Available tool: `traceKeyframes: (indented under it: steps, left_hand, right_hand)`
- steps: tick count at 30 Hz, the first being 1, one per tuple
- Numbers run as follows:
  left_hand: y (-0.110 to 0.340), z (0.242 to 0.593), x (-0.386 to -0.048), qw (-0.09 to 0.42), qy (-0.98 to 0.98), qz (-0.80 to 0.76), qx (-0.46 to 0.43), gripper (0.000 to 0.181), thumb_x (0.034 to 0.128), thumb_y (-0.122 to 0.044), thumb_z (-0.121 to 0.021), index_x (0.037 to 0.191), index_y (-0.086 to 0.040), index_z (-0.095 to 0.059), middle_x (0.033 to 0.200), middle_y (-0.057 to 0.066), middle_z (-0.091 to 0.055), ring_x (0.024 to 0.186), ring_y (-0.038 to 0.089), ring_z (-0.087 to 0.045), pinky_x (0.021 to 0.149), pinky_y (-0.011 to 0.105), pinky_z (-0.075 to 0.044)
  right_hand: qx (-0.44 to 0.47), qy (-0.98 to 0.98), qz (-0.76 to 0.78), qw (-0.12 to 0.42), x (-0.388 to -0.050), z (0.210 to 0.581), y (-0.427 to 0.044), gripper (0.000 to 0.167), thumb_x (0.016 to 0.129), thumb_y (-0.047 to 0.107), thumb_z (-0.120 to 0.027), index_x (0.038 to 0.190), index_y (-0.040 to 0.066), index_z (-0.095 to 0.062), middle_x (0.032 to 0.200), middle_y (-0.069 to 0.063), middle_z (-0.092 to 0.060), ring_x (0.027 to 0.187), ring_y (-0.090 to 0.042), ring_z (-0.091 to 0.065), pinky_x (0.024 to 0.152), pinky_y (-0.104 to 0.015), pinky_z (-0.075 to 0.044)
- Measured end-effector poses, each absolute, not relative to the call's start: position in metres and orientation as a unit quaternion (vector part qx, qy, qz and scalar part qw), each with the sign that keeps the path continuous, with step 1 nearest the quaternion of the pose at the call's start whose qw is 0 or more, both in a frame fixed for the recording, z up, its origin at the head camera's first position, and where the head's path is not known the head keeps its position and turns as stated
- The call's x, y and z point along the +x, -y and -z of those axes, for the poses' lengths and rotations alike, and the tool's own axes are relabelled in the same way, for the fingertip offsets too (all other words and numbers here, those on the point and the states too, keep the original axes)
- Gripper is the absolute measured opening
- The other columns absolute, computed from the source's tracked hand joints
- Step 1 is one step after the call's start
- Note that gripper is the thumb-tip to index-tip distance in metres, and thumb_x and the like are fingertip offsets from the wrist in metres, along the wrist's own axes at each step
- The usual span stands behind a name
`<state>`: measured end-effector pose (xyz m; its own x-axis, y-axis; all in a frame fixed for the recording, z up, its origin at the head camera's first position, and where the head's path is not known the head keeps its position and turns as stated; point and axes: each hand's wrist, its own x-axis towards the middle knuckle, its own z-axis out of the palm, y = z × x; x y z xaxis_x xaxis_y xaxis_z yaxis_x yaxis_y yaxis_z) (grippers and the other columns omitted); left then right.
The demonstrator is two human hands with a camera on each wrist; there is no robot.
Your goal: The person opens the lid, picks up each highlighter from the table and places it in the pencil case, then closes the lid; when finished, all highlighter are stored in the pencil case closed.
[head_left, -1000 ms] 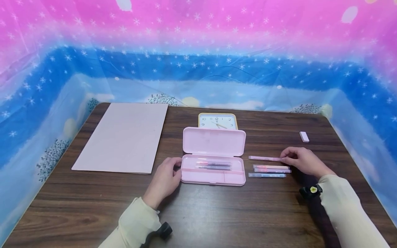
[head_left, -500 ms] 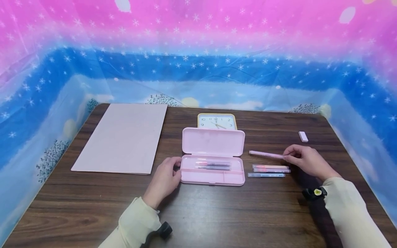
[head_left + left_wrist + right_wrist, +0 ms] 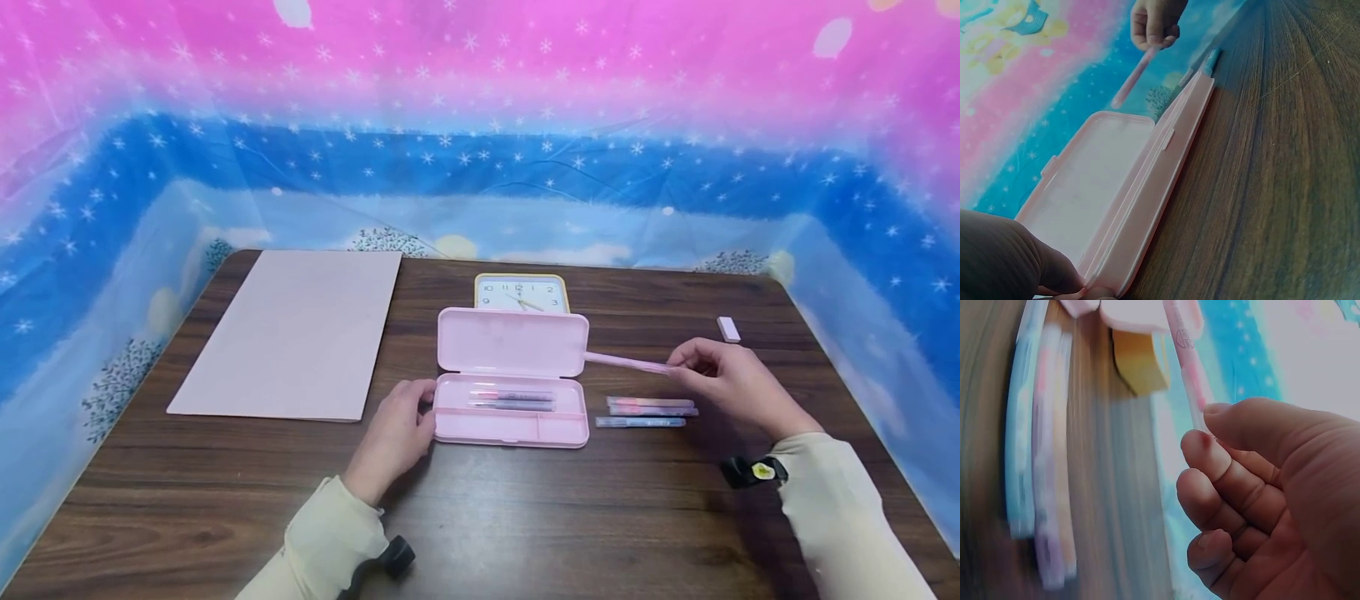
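An open pink pencil case (image 3: 512, 425) stands mid-table with its lid (image 3: 512, 342) raised at the back. Several pens (image 3: 513, 401) lie in its rear compartment; the front compartments hold nothing visible. My left hand (image 3: 393, 437) holds the case's left end, thumb and fingertips meeting at the corner in the left wrist view. Between thumb and index finger, my right hand (image 3: 738, 383) pinches one end of a pink pen (image 3: 626, 362), raised off the table. The pen's other end reaches the lid's right edge in the head view. Several pens, peach, purple and blue (image 3: 641, 422), lie right of the case.
Behind the lid is a yellow-framed clock (image 3: 521, 292), partly hidden. A large pale board (image 3: 288, 333) lies on the left of the wooden table (image 3: 487, 517). A small white eraser (image 3: 728, 329) sits at the right rear. Patterned cloth (image 3: 480, 167) surrounds the table's back and sides.
My right hand has lifted the pink pen from the table and carried it up and leftward to the case's lid. My left hand has stayed at the case's left end.
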<state>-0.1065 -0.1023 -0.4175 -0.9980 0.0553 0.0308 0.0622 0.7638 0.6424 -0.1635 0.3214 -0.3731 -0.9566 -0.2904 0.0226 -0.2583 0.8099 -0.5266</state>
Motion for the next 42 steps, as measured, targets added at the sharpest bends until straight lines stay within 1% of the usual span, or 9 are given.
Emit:
traceKeyframes:
  steps: [3,7,11,14,19,22,25,34,42]
  left_hand:
    - [0.103,0.417,-0.107,0.004,0.939,0.342,-0.031,0.036,0.0890,-0.004,-0.061,0.125,0.002,-0.061,0.112,0.015,-0.063,0.084,0.021,-0.058,0.081,0.040,-0.052]
    - [0.103,0.417,-0.106,0.004,0.938,0.345,-0.033,0.037,0.0889,-0.004,-0.062,0.125,0.002,-0.061,0.112,0.015,-0.063,0.083,0.020,-0.058,0.081,0.039,-0.052]
    - [0.103,0.416,-0.106,0.004,0.937,0.348,-0.033,0.037,0.0889,-0.003,-0.062,0.125,0.003,-0.061,0.112,0.015,-0.063,0.083,0.020,-0.058,0.081,0.039,-0.053]
    - [0.103,0.415,-0.106,0.006,0.937,0.347,-0.033,0.036,0.0890,-0.003,-0.062,0.125,0.003,-0.061,0.111,0.015,-0.063,0.085,0.021,-0.058,0.082,0.040,-0.053]
    - [0.103,0.415,-0.105,0.008,0.938,0.346,-0.033,0.036,0.0885,-0.002,-0.062,0.124,0.003,-0.061,0.110,0.015,-0.063,0.084,0.022,-0.058,0.082,0.040,-0.053]
    - [0.103,0.415,-0.105,0.008,0.938,0.346,-0.033,0.036,0.0881,-0.002,-0.062,0.124,0.003,-0.061,0.110,0.014,-0.063,0.084,0.021,-0.058,0.082,0.040,-0.053]
    - [0.103,0.415,-0.106,0.007,0.937,0.347,-0.032,0.036,0.0880,-0.002,-0.062,0.124,0.003,-0.061,0.110,0.014,-0.063,0.084,0.021,-0.058,0.082,0.040,-0.052]
    - [0.103,0.415,-0.105,0.008,0.938,0.345,-0.035,0.036,0.0884,-0.002,-0.062,0.124,0.004,-0.061,0.111,0.016,-0.063,0.092,0.025,-0.059,0.088,0.043,-0.052]
    - [0.103,0.413,-0.104,0.007,0.938,0.345,-0.037,0.036,0.0883,-0.002,-0.062,0.124,0.003,-0.061,0.110,0.015,-0.063,0.092,0.025,-0.059,0.089,0.044,-0.052]
  right_hand:
    - [-0.158,-0.946,0.281,0.025,-0.165,0.373,-0.307,0.016,0.094,0.037,-0.065,0.099,0.022,-0.066,0.084,-0.003,-0.067,0.070,-0.013,-0.054,0.060,-0.024,-0.045]
    - [-0.181,-0.937,0.298,0.026,-0.167,0.375,-0.285,0.008,0.094,0.027,-0.067,0.098,0.019,-0.067,0.082,-0.002,-0.068,0.068,-0.012,-0.054,0.059,-0.024,-0.045]
    - [-0.201,-0.927,0.313,0.039,-0.169,0.376,-0.262,0.005,0.094,0.020,-0.066,0.097,0.017,-0.068,0.081,0.002,-0.068,0.068,-0.011,-0.056,0.060,-0.023,-0.047]
    - [-0.212,-0.922,0.322,0.045,-0.171,0.377,-0.248,0.007,0.094,0.022,-0.067,0.096,0.015,-0.067,0.080,0.004,-0.066,0.068,-0.011,-0.056,0.059,-0.024,-0.048]
    - [-0.216,-0.916,0.334,0.057,-0.173,0.382,-0.228,0.006,0.091,0.022,-0.069,0.093,0.018,-0.067,0.079,0.005,-0.065,0.067,-0.012,-0.056,0.058,-0.024,-0.049]
    - [-0.218,-0.915,0.332,0.063,-0.174,0.385,-0.218,0.005,0.090,0.020,-0.070,0.092,0.020,-0.066,0.080,0.006,-0.066,0.070,-0.012,-0.057,0.060,-0.024,-0.049]
    - [-0.227,-0.913,0.331,0.066,-0.174,0.388,-0.211,0.005,0.090,0.019,-0.071,0.092,0.019,-0.066,0.082,0.006,-0.066,0.072,-0.012,-0.058,0.063,-0.024,-0.050]
    - [-0.242,-0.911,0.326,0.073,-0.175,0.392,-0.203,0.006,0.090,0.020,-0.072,0.093,0.019,-0.066,0.082,0.006,-0.066,0.072,-0.011,-0.057,0.064,-0.023,-0.050]
    - [-0.239,-0.912,0.322,0.089,-0.175,0.393,-0.199,0.006,0.091,0.020,-0.070,0.096,0.019,-0.067,0.083,0.007,-0.068,0.074,-0.010,-0.059,0.067,-0.024,-0.052]
